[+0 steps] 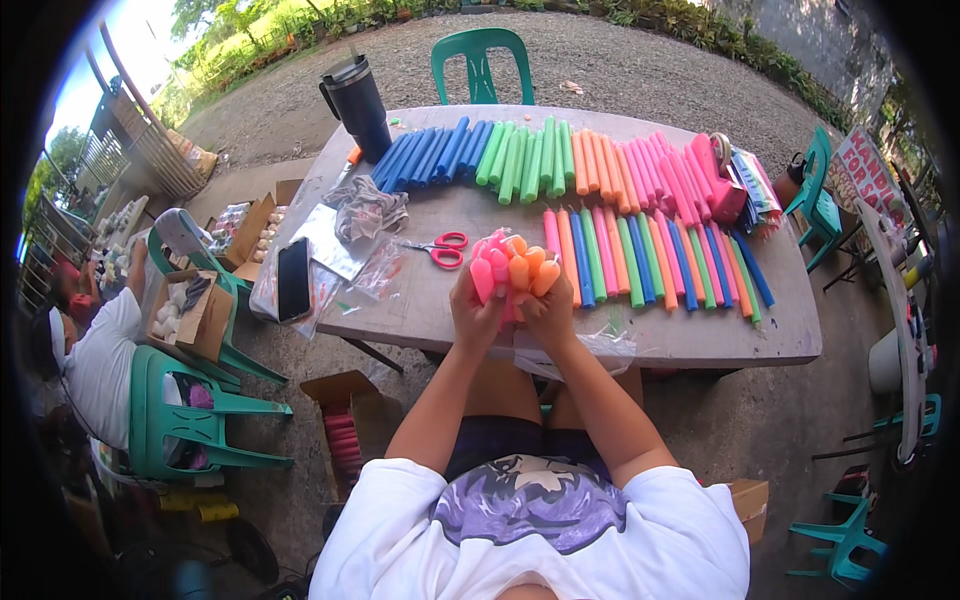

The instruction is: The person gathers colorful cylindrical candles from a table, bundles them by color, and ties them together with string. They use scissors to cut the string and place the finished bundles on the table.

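Together my two hands clasp a bundle of candles just above the table's near edge. My left hand [477, 312] is wrapped round the side where pink candles [487, 272] show their rounded ends. Orange candles [533, 267] fill the other side, with my right hand [546, 309] closed round them. The lower part of the bundle is mostly hidden by my fingers. Beside it, a row of mixed-colour candles [655, 256] lies on the table. Farther back are groups of blue candles [432, 155], green candles [527, 158], more orange and more pink ones. Red-handled scissors [447, 250] rest left of the bundle.
On the table [420, 320] stand a dark tumbler [357, 108], a grey rag [368, 208], a black phone [294, 281] and a pink tape dispenser [722, 187]. An open box of pink candles [343, 430] sits on the floor. A person [100, 360] sits at the left by green chairs [190, 415].
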Available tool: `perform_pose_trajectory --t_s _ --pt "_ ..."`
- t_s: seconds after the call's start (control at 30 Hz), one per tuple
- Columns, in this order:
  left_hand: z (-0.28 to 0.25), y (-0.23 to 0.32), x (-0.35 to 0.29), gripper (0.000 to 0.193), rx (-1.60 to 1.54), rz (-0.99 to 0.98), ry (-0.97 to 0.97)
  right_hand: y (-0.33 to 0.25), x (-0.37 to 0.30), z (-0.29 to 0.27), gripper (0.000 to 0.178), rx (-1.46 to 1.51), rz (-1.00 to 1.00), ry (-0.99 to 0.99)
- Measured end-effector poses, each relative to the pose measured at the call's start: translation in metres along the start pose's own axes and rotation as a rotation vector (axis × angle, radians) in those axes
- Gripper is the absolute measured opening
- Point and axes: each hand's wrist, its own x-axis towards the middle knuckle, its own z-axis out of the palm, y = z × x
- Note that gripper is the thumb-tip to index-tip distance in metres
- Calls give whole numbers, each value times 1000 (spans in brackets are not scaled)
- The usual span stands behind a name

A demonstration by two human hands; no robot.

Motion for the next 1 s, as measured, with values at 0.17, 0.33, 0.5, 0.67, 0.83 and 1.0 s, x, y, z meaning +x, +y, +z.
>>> perform_pose_trajectory --t_s 0.17,0.33,0.5,0.67,0.83,1.0 --pt "-1 4 0 50 -54 -30 -41 2 -1 -4 53 -46 31 0" --pt "3 11 -2 50 -86 -68 -61 9 -2 -5 58 32 64 -25" --pt "-2 -1 1 62 84 -9 -72 11 -4 -6 59 141 44 -80" --pt "6 5 3 74 76 50 -34 1 -3 -5 44 281 174 -75" --pt "4 2 3 77 95 6 -49 -3 -2 -4 40 438 267 -89" --pt "6 5 3 72 136 52 -85 1 -1 -7 42 472 319 -86"
